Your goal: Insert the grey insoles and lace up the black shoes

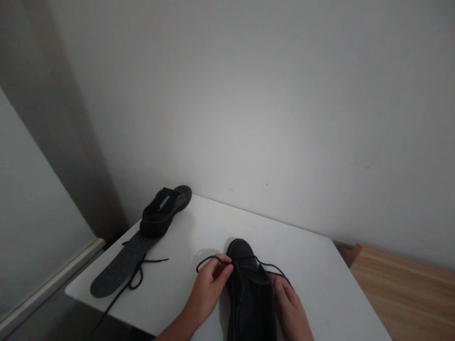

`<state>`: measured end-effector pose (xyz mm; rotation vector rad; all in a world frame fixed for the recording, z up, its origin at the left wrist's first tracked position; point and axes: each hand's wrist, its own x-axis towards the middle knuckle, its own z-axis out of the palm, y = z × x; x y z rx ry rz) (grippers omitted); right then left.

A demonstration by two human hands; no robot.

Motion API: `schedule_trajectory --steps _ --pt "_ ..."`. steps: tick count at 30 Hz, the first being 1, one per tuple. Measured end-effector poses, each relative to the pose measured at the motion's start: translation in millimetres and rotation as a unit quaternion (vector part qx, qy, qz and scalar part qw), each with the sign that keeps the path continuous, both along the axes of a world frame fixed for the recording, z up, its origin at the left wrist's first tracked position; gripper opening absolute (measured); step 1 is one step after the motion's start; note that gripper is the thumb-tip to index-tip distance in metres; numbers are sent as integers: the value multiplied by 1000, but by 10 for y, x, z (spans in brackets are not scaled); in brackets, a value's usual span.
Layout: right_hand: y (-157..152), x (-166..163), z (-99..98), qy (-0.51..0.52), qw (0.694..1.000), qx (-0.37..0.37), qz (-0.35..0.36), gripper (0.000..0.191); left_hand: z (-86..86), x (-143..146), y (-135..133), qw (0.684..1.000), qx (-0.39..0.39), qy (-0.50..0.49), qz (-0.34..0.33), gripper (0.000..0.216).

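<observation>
A black shoe stands on the white table in front of me, its toe pointing away toward the wall. Across its front runs a black shoelace, with loose lengths looping out on both sides. At the shoe's left edge, my left hand pinches the lace between thumb and fingertips. My right hand is on the right side, its fingers closed against the shoe's upper by the lace. Its fingertips are partly hidden, so what it grips there is hard to make out.
A second black shoe sits at the table's far left by the wall. A dark grey insole and a loose black lace lie near it. The white table ends at the right beside a wooden surface.
</observation>
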<state>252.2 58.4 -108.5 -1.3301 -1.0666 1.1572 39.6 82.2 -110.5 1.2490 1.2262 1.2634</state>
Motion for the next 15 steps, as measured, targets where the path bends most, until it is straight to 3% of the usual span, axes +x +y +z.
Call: schedule_trajectory --steps 3,5,8,10,12,15 --pt "-146 156 169 -127 990 14 63 46 146 -144 -149 997 -24 45 -50 39" --pt "-195 238 351 -224 972 51 59 46 334 -270 -234 985 -61 123 -107 49" --pt "-128 210 677 -377 915 136 49 35 695 -377 -230 966 -27 226 -124 51" --pt "0 74 868 -505 835 205 75 19 897 -338 -121 946 95 293 -97 42" --pt "145 -113 1002 -678 689 208 152 14 1008 -224 33 903 204 366 -93 25" --pt "303 -360 1101 -732 622 201 193 24 1011 -25 240 870 236 417 -118 21"
